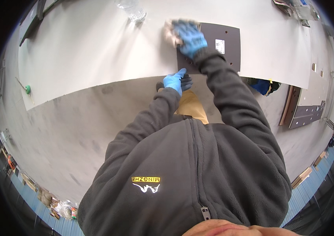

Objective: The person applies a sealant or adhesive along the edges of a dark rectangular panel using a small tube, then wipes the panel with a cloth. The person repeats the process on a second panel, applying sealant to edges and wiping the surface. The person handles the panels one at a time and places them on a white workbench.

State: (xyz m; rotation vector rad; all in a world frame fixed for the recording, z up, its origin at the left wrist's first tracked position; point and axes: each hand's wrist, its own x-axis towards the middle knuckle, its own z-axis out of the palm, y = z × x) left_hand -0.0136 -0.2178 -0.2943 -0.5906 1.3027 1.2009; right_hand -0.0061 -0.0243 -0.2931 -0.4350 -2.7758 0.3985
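Two blue-gloved hands are at work here, and the action sits at the near edge of a pale tabletop [96,43], where a dark panel [232,41] lies flat, its lower side right along the table's edge. Up on the panel's far left corner, the right hand [190,37] comes out blurred, fingers closed over a bunched pale cloth [171,34] that pokes out past them and overhangs the panel's left side. Down below, the left hand [174,81] is by the panel's near left corner, fingers stretched out to the right; whether it pinches that edge or merely rests against it, I cannot tell. One white label [220,46] shows on the panel, to the right of the busy hand, with small round holes near its right-hand corners. Off to the far left, a clear container [132,11] is on the tabletop, well apart from the cloth, while a round green object [28,89] is near the table's left end.
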